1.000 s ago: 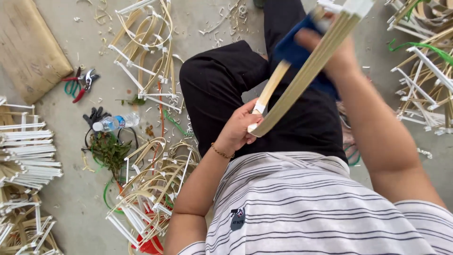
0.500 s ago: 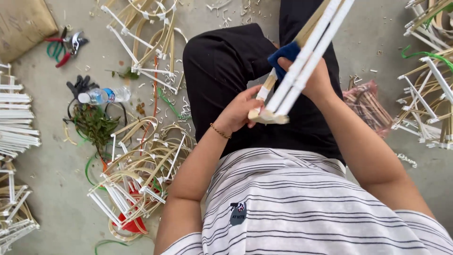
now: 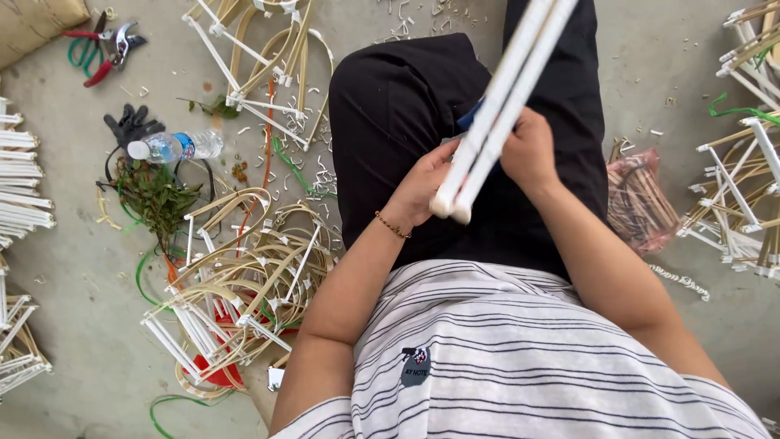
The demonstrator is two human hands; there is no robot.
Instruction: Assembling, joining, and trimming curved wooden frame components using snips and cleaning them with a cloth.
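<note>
I sit on the floor in black trousers and a striped shirt. Both hands hold a bundle of long white sticks (image 3: 505, 97) that rises from my lap toward the top of the view. My left hand (image 3: 422, 189), with a thin bracelet at the wrist, grips the bundle near its lower ends. My right hand (image 3: 530, 153) wraps around it slightly higher. A bit of blue material (image 3: 469, 116) shows behind the sticks.
A pile of bent cane and white-stick frames (image 3: 244, 276) lies at my left. Beyond it lie a water bottle (image 3: 175, 146), a black glove (image 3: 130, 123), pruning shears (image 3: 106, 49) and green twigs (image 3: 158, 195). More frames (image 3: 743, 171) and a pink bag of sticks (image 3: 642, 199) sit right.
The stick bundle has swung more upright and closer to my body. My hands have shifted down toward its lower ends. The view has moved slightly over the floor.
</note>
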